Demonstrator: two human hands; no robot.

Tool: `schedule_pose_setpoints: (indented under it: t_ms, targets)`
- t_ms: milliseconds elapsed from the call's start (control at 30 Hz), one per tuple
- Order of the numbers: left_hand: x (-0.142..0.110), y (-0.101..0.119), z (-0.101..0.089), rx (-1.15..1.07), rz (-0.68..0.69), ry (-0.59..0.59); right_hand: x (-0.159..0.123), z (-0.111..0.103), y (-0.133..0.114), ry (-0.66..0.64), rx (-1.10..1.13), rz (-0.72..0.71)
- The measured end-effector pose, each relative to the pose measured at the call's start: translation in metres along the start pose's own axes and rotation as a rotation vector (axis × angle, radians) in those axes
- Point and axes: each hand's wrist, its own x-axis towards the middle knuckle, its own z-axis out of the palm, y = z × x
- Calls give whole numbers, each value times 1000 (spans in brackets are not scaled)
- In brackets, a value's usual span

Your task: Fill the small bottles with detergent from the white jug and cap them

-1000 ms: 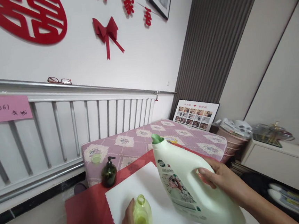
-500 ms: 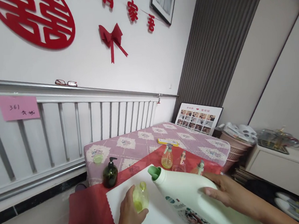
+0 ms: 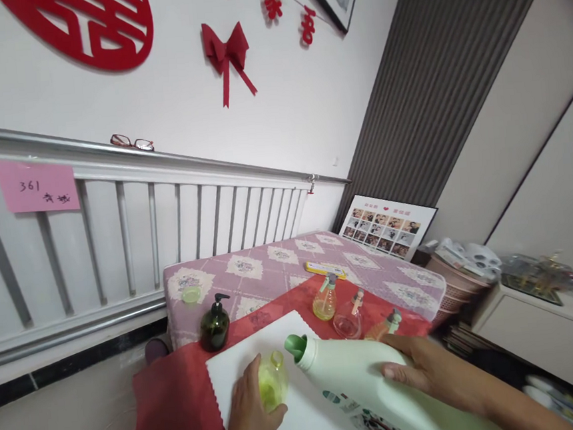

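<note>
My left hand (image 3: 253,408) is closed around a small see-through yellow bottle (image 3: 273,380), its open neck upward and some yellow-green liquid inside. A large pale green detergent jug (image 3: 360,369) lies tilted in my right hand (image 3: 420,367), which grips its upper part. The jug's green pouring spout (image 3: 294,345) points left, close to the bottle's neck but apart from it. I see no stream of liquid between them. Beneath both is a white board (image 3: 304,414) with a scalloped edge, on a red cloth (image 3: 173,405).
A dark green pump bottle (image 3: 214,325) stands left of the board. Behind the jug are a yellow spray bottle (image 3: 324,298), a clear pink one (image 3: 349,316) and an orange one (image 3: 384,327). A light green lid (image 3: 191,295) and a yellow box (image 3: 325,270) lie on the patterned tablecloth (image 3: 243,267).
The camera view has shifted slightly, so the wall and table sit differently. The yellow bottle is a little more upright. Both hands keep their hold, and the jug stays tilted.
</note>
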Motion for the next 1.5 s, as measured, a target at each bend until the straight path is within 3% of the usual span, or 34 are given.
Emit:
schedule_pose_setpoints:
  t_ms: [633,1033,1467,1500]
  targets:
    - [-3,2,-7,-26,-4,-23,23,-8,-29,-109,-148,59]
    - [1,-1,-10,-55,-8,-77,32,-15,-43,-119,-162,87]
    - [-2,1,-11,-79,1,-54,37,-20,-48,-160,-172,77]
    - [-2,1,-11,-78,4,-54,37,-19,-47,-100,-165,73]
